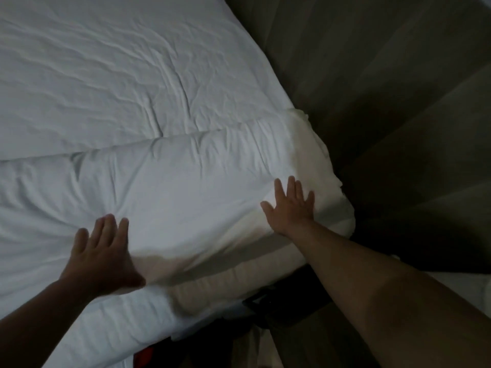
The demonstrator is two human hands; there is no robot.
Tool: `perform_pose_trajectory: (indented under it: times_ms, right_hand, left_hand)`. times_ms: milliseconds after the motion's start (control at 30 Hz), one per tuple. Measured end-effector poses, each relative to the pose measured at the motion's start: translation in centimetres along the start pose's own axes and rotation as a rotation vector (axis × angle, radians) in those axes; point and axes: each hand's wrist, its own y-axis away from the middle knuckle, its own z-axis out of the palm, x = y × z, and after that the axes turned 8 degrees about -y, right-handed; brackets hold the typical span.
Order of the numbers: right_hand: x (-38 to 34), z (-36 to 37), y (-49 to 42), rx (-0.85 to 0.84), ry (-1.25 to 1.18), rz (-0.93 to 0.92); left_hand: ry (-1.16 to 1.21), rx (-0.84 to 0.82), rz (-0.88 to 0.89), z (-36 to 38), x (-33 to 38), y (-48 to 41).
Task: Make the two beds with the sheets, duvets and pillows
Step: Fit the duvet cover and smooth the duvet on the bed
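A white duvet (164, 187) lies folded across the near part of the bed, its fold forming a thick ridge. Beyond it the wrinkled white sheet (106, 75) covers the mattress. My left hand (103, 253) presses flat on the duvet near its front edge, fingers straight. My right hand (291, 205) lies flat with spread fingers on the duvet close to the bed's right corner. Neither hand holds anything. No pillow is in view.
Dim brown floor (398, 88) runs along the bed's right side and corner. A dark object (268, 306) sits low beside the bed edge under my right forearm. A small red patch (143, 354) shows at the bottom edge. The room is dark.
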Motion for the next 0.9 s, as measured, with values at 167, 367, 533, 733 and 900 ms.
perform_pose_trajectory:
  times_ms: [167,367,533,733,900]
  right_hand:
    - [1.1,0.2,-1.6,0.175,-0.064,-0.119]
    - [1.5,-1.8,-6.0,0.453,-0.032,-0.246]
    - [5.0,1.5,-7.6,0.454,-0.026,-0.227]
    - [6.4,3.7,-10.8,0.474,-0.096,-0.156]
    - [7.7,5.3,-13.4,0.48,-0.204,-0.189]
  left_hand:
    - [0.159,0.286,0.115,-2.8,1.6,-4.4]
    - [0.007,0.286,0.301,-4.9,10.3,-10.0]
    - [-0.036,0.355,0.349,-3.7,13.8,-11.6]
    - [-0.021,0.404,0.438,-3.7,19.0,-15.7]
    - [0.025,0.46,0.447,-3.3,22.1,-18.0]
